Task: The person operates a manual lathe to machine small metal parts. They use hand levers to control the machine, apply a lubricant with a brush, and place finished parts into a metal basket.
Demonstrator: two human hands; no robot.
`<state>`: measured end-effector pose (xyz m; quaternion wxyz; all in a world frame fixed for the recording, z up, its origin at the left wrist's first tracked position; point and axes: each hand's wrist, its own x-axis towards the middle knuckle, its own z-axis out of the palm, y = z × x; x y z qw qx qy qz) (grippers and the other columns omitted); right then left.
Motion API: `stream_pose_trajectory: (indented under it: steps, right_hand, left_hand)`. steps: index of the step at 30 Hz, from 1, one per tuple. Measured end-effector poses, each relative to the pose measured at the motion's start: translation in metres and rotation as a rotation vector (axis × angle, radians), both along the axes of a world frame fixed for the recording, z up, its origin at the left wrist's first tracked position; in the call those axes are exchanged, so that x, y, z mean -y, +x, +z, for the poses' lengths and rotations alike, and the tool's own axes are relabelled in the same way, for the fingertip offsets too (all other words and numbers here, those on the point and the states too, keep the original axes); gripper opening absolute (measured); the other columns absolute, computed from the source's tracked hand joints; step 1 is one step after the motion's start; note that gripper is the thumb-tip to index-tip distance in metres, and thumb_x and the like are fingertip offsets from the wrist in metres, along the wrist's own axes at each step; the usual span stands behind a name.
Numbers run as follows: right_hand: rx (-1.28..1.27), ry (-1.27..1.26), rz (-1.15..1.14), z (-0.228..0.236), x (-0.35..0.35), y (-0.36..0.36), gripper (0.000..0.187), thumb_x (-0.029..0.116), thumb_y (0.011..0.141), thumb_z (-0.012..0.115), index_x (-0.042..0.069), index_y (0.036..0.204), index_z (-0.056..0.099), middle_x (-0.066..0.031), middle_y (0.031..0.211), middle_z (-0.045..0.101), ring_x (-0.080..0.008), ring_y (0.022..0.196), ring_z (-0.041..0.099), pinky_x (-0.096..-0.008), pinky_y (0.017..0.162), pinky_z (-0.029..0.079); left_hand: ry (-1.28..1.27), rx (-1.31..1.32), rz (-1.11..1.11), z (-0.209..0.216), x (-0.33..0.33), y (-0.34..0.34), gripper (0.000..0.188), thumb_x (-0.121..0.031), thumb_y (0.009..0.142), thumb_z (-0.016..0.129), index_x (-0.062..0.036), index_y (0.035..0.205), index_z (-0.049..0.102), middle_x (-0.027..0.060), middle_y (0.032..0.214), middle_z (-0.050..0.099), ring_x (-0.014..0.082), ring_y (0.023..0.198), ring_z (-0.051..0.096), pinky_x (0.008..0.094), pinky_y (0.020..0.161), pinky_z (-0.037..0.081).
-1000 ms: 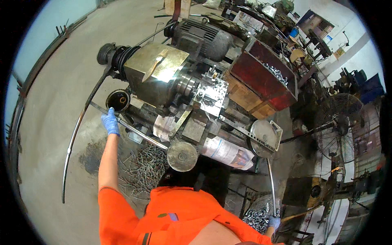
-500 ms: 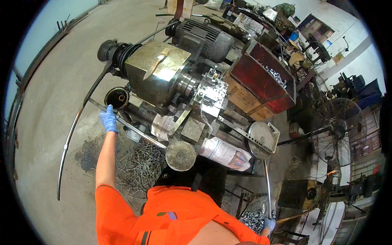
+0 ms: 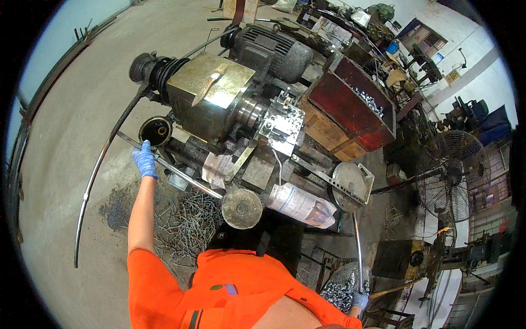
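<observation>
My left hand (image 3: 144, 160), in a blue glove, is closed round a metal lever (image 3: 189, 180) at the near left of a lathe-like machine. Beside it sits a round black cup-shaped part (image 3: 155, 130) with an open middle. At the lower right, my gloved right hand (image 3: 359, 300) is closed on the lower end of a long steel handle (image 3: 358, 249), which runs up to a round metal disc (image 3: 350, 183). Between my hands stands the machine's metal work head (image 3: 282, 127), wet and shiny, next to the spindle (image 3: 250, 112). A thin pale strand (image 3: 279, 164) hangs below the head.
A brush (image 3: 210, 88) lies on the gearbox cover (image 3: 186, 77), with a motor (image 3: 274, 52) behind. A red bin (image 3: 350, 104) holds small metal parts. Thin metal scraps (image 3: 189, 225) cover the floor at left. A basket of shiny parts (image 3: 339, 288) and a fan (image 3: 453, 172) are at right.
Both hands keep their places on the lever and the handle. The strand below the work head has changed shape and now looks thinner.
</observation>
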<state>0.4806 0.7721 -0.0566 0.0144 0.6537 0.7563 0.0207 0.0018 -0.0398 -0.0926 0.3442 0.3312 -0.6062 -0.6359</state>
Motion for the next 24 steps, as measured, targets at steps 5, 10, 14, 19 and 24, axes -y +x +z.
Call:
stream_pose_trajectory:
  steps: [5, 10, 14, 19, 24]
  right_hand:
    - [-0.01, -0.041, 0.012, 0.003, 0.002, 0.001, 0.047, 0.034, 0.057, 0.075, 0.005, 0.093, 0.068, -0.0223, 0.098, 0.065, -0.0338, 0.094, 0.062, -0.0392, 0.083, 0.048]
    - [0.001, -0.007, 0.004, 0.007, 0.014, -0.005, 0.044, 0.034, 0.059, 0.073, 0.004, 0.092, 0.069, -0.0224, 0.098, 0.065, -0.0339, 0.095, 0.062, -0.0393, 0.084, 0.048]
    - [0.041, 0.032, 0.017, 0.01, 0.019, -0.007, 0.043, 0.03, 0.06, 0.071, 0.004, 0.094, 0.068, -0.0225, 0.098, 0.064, -0.034, 0.095, 0.062, -0.0391, 0.083, 0.048]
    - [0.061, -0.069, 0.02, 0.0, 0.004, 0.009, 0.052, 0.027, 0.059, 0.07, 0.005, 0.105, 0.063, -0.0218, 0.101, 0.064, -0.0344, 0.095, 0.062, -0.0386, 0.082, 0.048]
    - [0.015, -0.096, -0.02, 0.038, 0.051, -0.026, 0.058, 0.03, 0.058, 0.073, 0.006, 0.11, 0.061, -0.0212, 0.106, 0.063, -0.0341, 0.1, 0.06, -0.038, 0.085, 0.047]
  left_hand:
    - [0.059, -0.012, -0.022, 0.0, -0.001, 0.0, 0.02, -0.018, 0.082, 0.064, -0.0008, 0.076, 0.056, 0.0055, 0.061, 0.056, 0.0148, 0.046, 0.05, 0.0309, 0.042, 0.039]
    - [0.026, -0.004, -0.001, 0.0, -0.001, 0.0, 0.021, -0.019, 0.081, 0.065, -0.0007, 0.075, 0.055, 0.0051, 0.06, 0.055, 0.0143, 0.047, 0.049, 0.0309, 0.043, 0.039]
    - [0.007, -0.02, 0.004, -0.006, 0.003, -0.002, 0.022, -0.019, 0.081, 0.065, -0.0005, 0.076, 0.055, 0.0053, 0.06, 0.055, 0.0145, 0.047, 0.048, 0.0314, 0.043, 0.039]
    - [0.03, 0.013, -0.009, -0.009, 0.002, -0.006, 0.021, -0.019, 0.081, 0.065, -0.0003, 0.077, 0.056, 0.0053, 0.06, 0.055, 0.0145, 0.047, 0.048, 0.0308, 0.044, 0.039]
    - [0.036, -0.002, -0.019, -0.01, 0.008, -0.002, 0.019, -0.017, 0.081, 0.064, -0.0004, 0.078, 0.056, 0.0055, 0.062, 0.057, 0.0144, 0.047, 0.05, 0.0302, 0.044, 0.04]
